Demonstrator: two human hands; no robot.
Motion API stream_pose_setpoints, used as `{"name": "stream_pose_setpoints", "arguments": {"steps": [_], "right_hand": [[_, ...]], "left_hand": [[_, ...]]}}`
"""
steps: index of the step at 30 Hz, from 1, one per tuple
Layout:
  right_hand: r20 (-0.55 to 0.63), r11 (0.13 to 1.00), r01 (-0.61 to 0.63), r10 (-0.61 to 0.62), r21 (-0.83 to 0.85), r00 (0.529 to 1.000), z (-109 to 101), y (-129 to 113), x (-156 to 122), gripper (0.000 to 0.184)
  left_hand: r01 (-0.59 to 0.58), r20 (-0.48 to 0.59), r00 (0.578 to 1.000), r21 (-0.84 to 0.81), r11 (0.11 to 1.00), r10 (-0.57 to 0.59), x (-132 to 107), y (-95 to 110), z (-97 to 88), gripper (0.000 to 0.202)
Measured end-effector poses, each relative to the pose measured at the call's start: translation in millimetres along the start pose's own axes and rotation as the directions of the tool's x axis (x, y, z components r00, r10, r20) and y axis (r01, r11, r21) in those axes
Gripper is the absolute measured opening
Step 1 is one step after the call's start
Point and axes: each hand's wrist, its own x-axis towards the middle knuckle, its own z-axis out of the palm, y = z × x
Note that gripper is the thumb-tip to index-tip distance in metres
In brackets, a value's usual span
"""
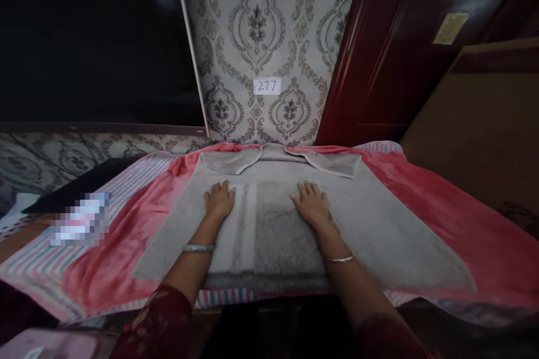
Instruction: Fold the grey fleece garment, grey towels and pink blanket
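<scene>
A large light grey cloth point(391, 224) is spread over the table, its far edge turned back at both corners. On its middle lies a darker grey towel point(286, 235) with pale stripes along its left part. My left hand point(219, 202) rests palm down at the towel's upper left, fingers spread and holding nothing. Flat on the upper right of the same towel is my right hand point(310, 202), its fingers also apart. Both forearms reach in from the near edge, and each wrist wears a bangle.
Beneath the grey cloth lie a pink-red blanket point(455, 230) and a striped sheet point(37, 261). A blurred-out item point(82, 219) sits at the left. Behind are a large dark screen point(96, 39), patterned wallpaper with a paper label point(266, 86), and a dark red door point(391, 39).
</scene>
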Motion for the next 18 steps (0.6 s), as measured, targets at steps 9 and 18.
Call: {"name": "stream_pose_setpoints", "arguments": {"steps": [9,18], "right_hand": [[-0.054,0.954,-0.240,0.254,0.178,0.966,-7,8,-6,0.058],[-0.102,0.958,-0.214,0.237,0.193,0.966,-5,9,-7,0.057]], "left_hand": [[0.060,-0.033,0.997,-0.200,0.978,-0.068,7,-4,-4.7,0.056],[0.167,0.024,0.980,-0.643,0.747,-0.199,28,-14,-19.5,0.054]]}}
